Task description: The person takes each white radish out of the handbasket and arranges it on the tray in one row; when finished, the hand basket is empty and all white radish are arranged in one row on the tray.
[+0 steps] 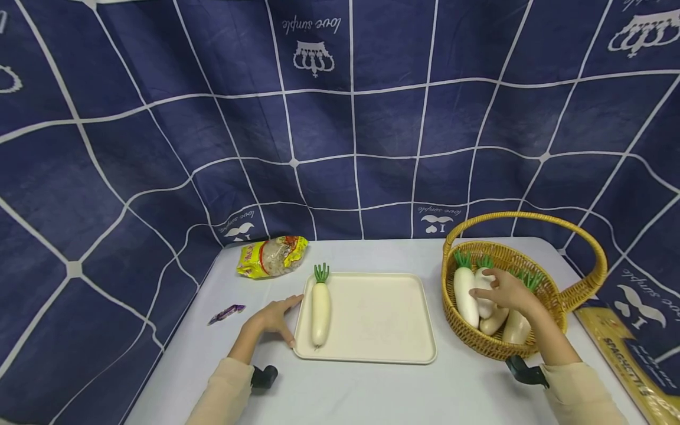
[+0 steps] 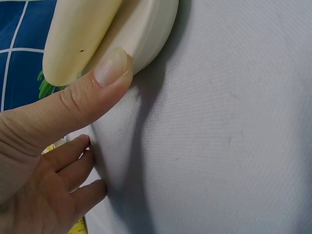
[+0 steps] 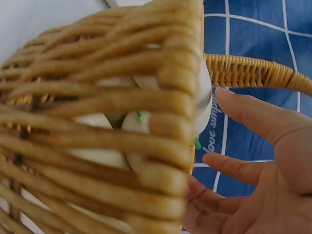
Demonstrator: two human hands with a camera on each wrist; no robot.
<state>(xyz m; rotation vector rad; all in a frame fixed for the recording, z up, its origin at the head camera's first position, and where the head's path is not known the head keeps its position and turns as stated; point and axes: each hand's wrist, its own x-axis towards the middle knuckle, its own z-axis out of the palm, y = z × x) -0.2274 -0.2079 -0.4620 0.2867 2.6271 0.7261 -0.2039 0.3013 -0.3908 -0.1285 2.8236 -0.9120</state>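
On the left of a cream tray lies a white radish with short green stalks. My left hand is at the tray's left edge, thumb at the rim and fingers extended. In the left wrist view nothing is between thumb and fingers. To the right, my right hand reaches over a wicker basket holding several white radishes. Its thumb and fingers are spread above a radish, beside the leftmost radish. Whether the fingertips touch is unclear; the basket's side hides part of the right wrist view.
A yellow packaged bag lies behind the tray's left corner, and a small purple wrapper is left of my left hand. The basket's tall handle arches over it. A spaghetti packet lies at the right edge.
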